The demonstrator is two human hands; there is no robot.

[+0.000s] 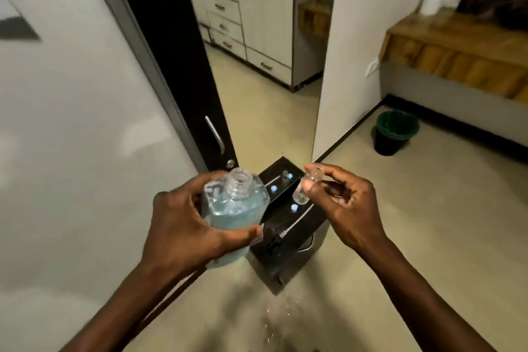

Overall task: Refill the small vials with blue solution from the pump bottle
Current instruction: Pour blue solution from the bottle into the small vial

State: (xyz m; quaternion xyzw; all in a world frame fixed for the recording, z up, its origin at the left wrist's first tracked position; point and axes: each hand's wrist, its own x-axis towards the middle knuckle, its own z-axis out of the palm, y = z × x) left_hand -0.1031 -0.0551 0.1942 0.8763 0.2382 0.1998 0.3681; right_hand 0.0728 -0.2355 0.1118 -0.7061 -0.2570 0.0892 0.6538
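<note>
My left hand (183, 226) grips a clear bottle (235, 203) holding blue solution; its neck is open, with no pump on it, and it tilts toward the right. My right hand (343, 203) pinches a small clear vial (305, 188) with an open threaded neck, held upright just right of the bottle's mouth; the vial looks empty. Below both hands stands a black stool-like stand (288, 240). On its top lie a black pump head with a white tube (274, 234), small blue-white caps (294, 208) and another small vial (285, 174).
A dark door with a metal handle (215, 134) stands open on the left. A green-lined black bin (395, 131) sits on the floor at right, under a wooden shelf (457, 48). Wet drops (277, 320) mark the floor in front of the stand.
</note>
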